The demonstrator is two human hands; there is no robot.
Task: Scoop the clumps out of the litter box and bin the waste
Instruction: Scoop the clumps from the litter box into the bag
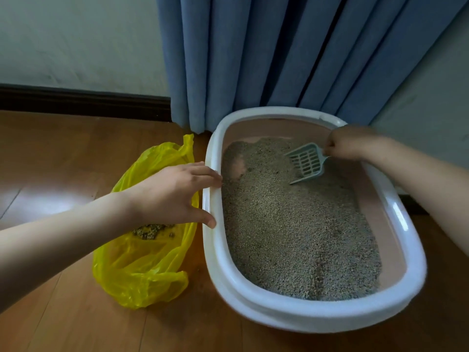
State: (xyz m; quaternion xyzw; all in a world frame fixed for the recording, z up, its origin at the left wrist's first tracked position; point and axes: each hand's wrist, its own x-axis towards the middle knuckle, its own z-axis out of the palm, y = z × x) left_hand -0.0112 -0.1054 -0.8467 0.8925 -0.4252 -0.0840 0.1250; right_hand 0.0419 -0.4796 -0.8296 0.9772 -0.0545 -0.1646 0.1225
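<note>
Left arm coming in from the lower left, bare forearm stretched forward, left hand (pixel 175 194) spread out with fingers straight and thumb dropped low, fingertips resting on a rim. Right arm reaching in from the right edge, wrist bent down, right hand (pixel 352 142) curled tight, pinching a handle in a closed grip.

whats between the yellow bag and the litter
In the head view, the box's white rim stands between the bag and the litter, with the left hand resting on that rim.
</note>
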